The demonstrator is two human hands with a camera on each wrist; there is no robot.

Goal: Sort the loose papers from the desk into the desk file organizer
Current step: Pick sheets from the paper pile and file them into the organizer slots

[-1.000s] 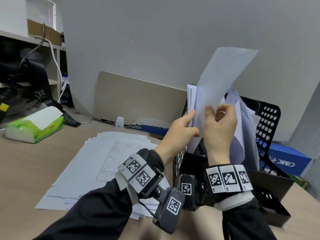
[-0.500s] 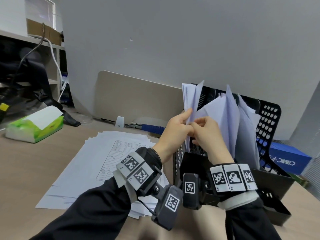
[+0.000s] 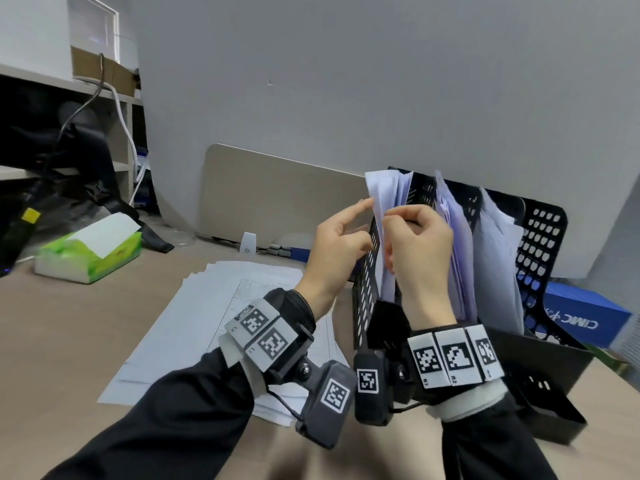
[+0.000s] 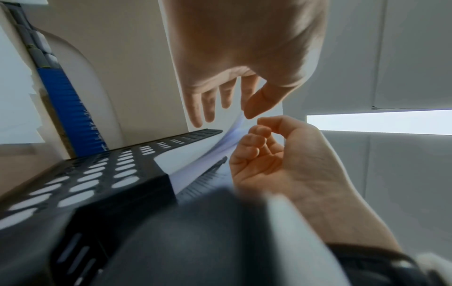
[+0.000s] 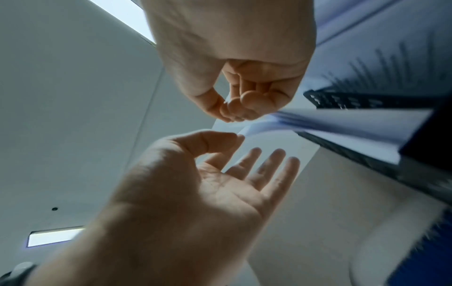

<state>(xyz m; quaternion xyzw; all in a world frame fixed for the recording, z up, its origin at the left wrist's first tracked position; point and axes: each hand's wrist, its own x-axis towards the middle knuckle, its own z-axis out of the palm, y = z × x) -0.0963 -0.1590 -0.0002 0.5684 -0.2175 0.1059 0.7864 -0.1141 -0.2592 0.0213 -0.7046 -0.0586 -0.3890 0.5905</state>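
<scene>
A black mesh file organizer [image 3: 540, 237] stands upright on the desk's right side, with white papers [image 3: 384, 195] in its leftmost slot and more sheets in the slots beside it. My right hand [image 3: 401, 220] is curled at the front edge of those leftmost papers, thumb and fingertips pinching the sheets. In the right wrist view its fingertips [image 5: 234, 114] bunch against the paper edge. My left hand [image 3: 360, 220] is open just left of the slot, its index finger reaching toward the paper edge. A loose paper pile [image 3: 214, 313] lies flat on the desk.
A green tissue pack [image 3: 86, 254] sits at the far left of the desk. A beige divider panel [image 3: 277, 195] stands behind the pile. A blue box [image 3: 585, 317] lies right of the organizer. Shelves with cables fill the left background.
The sheet my right hand held high above the organizer has gone down into the leftmost slot. My left hand's fingers have opened and moved slightly off the papers.
</scene>
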